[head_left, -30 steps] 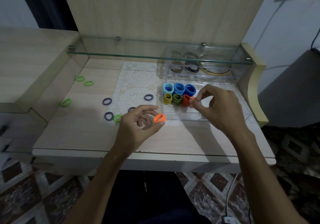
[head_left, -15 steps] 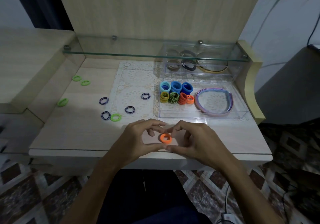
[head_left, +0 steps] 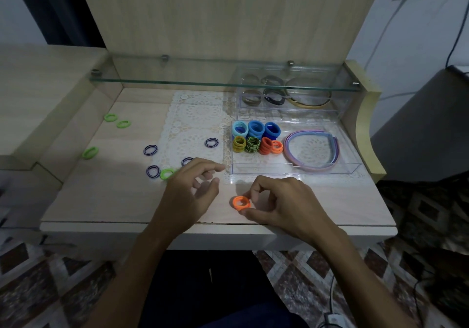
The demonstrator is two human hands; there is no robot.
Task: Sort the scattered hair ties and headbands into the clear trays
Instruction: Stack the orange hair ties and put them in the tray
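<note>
the right hand (head_left: pixel 284 205) pinches an orange hair tie (head_left: pixel 240 202) between thumb and fingers, just above the counter (head_left: pixel 114 200). the left hand (head_left: pixel 189 195) hangs beside it, fingers loosely spread — holding nothing. just past its knuckles lie a green tie (head_left: pixel 166 173) and dark ties (head_left: pixel 153 171); beyond the right hand, the clear tray (head_left: pixel 352 167).

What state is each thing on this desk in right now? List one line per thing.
Orange tie: pinched by the right hand, above the desk.
Left hand: empty, fingers loosely spread.
Near tray: holds sorted ties and headbands.
Far tray: under the glass shelf, holds ties.
Green ties: loose on the desk.
Dark ties: loose on the desk.
</note>
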